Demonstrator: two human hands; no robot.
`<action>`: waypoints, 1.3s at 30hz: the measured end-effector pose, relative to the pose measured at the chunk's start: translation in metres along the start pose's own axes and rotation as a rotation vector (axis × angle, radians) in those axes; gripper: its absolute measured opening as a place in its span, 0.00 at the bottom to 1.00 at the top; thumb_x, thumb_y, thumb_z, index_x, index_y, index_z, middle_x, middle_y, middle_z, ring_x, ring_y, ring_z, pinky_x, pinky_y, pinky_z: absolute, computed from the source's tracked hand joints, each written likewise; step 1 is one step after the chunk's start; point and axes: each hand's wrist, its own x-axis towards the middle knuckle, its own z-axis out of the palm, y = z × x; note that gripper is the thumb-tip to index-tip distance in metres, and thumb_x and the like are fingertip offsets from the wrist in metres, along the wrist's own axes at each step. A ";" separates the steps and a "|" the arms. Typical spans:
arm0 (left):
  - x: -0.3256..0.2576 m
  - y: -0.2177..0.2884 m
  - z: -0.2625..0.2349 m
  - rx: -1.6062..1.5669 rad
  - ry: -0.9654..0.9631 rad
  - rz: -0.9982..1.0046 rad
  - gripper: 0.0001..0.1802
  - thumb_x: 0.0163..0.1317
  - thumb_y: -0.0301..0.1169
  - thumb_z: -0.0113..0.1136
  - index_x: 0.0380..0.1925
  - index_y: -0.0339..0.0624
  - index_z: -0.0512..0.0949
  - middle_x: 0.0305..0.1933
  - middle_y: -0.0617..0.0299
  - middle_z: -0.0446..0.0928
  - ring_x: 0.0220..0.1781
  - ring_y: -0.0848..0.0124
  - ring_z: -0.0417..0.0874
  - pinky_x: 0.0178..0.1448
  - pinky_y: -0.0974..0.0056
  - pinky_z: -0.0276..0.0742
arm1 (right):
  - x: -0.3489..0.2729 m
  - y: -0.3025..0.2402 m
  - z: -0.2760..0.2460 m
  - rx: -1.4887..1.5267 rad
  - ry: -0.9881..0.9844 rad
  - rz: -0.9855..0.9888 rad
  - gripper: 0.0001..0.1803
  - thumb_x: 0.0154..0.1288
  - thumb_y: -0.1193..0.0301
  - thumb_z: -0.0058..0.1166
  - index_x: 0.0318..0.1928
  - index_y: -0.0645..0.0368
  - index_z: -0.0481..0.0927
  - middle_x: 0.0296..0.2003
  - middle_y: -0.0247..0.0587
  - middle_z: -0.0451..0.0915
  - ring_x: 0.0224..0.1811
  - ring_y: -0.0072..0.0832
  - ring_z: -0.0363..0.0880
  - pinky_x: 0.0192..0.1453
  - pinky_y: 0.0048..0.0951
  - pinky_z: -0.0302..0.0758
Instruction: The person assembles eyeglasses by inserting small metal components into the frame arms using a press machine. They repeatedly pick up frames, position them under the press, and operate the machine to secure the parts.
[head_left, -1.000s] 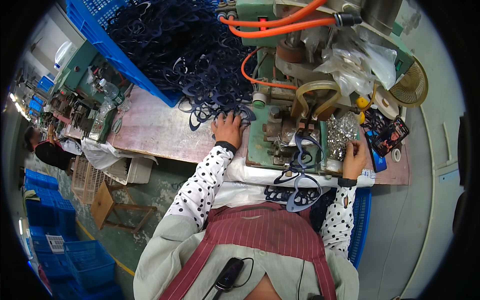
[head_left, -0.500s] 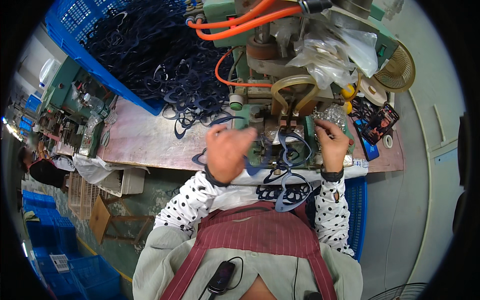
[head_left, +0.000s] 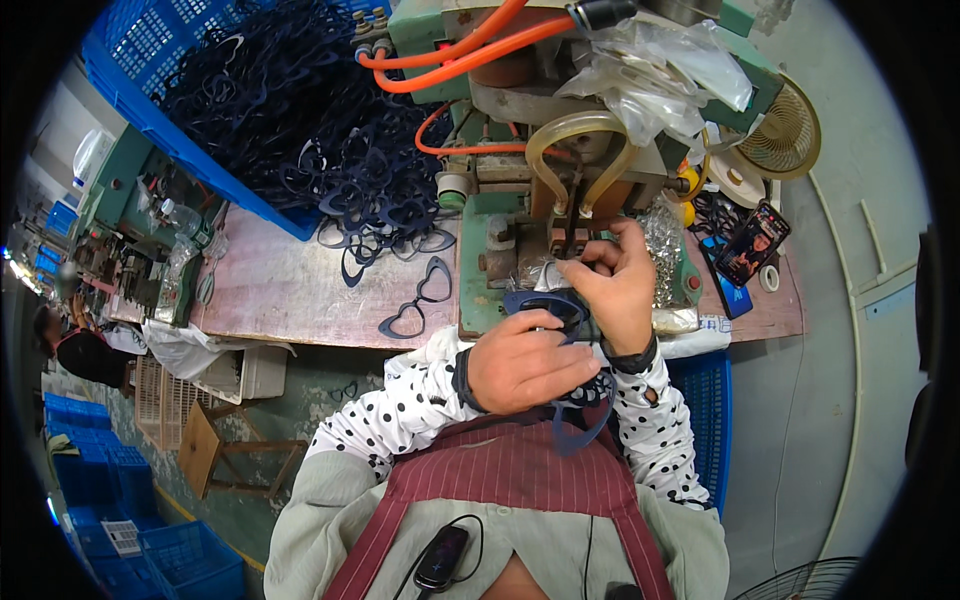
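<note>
My left hand point(head_left: 535, 365) is closed on a dark blue spectacle frame point(head_left: 545, 303) in front of the machine. One rim of it shows beyond the fingers; the palm hides much of the rest. Another blue rim point(head_left: 585, 432) hangs below the hand over my apron; I cannot tell whether it belongs to the same frame. At the metal jaws point(head_left: 568, 240) of the green bench machine point(head_left: 485, 310), my right hand point(head_left: 620, 290) has thumb and forefinger bent together. Whatever may be between those fingertips is too small to make out. Two clear bent tubes arch above the jaws.
A loose blue frame point(head_left: 407, 320) lies on the table left of the machine. Behind it, a blue crate point(head_left: 190, 150) spills a heap of similar frames. To the right are a bag of small shiny parts point(head_left: 663, 250), a phone point(head_left: 735, 300) and a tape roll point(head_left: 769, 278).
My left hand has come down and right toward my body with the blue frame. My right hand has moved left from beside the bag of shiny parts to the machine's jaws.
</note>
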 end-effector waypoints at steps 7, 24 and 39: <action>0.007 -0.014 0.006 -0.139 -0.008 0.058 0.26 0.47 0.25 0.58 0.51 0.36 0.78 0.49 0.56 0.80 0.46 0.60 0.81 0.57 0.51 0.73 | 0.001 0.003 -0.011 -0.008 0.054 -0.048 0.28 0.53 0.82 0.63 0.54 0.67 0.67 0.30 0.40 0.82 0.31 0.16 0.75 0.36 0.17 0.72; 0.002 -0.031 0.018 -0.231 -0.107 0.067 0.31 0.42 0.24 0.61 0.54 0.37 0.76 0.51 0.59 0.78 0.47 0.60 0.77 0.59 0.51 0.70 | 0.008 0.109 -0.116 -1.097 0.217 -0.384 0.07 0.53 0.70 0.65 0.33 0.57 0.84 0.43 0.43 0.81 0.50 0.44 0.74 0.54 0.38 0.68; -0.173 0.010 -0.079 0.690 -0.594 -0.972 0.16 0.53 0.30 0.60 0.44 0.55 0.81 0.63 0.60 0.72 0.59 0.59 0.71 0.58 0.51 0.63 | 0.001 0.117 -0.118 -0.733 0.425 -0.119 0.06 0.61 0.72 0.61 0.39 0.58 0.85 0.30 0.42 0.83 0.30 0.32 0.79 0.37 0.31 0.75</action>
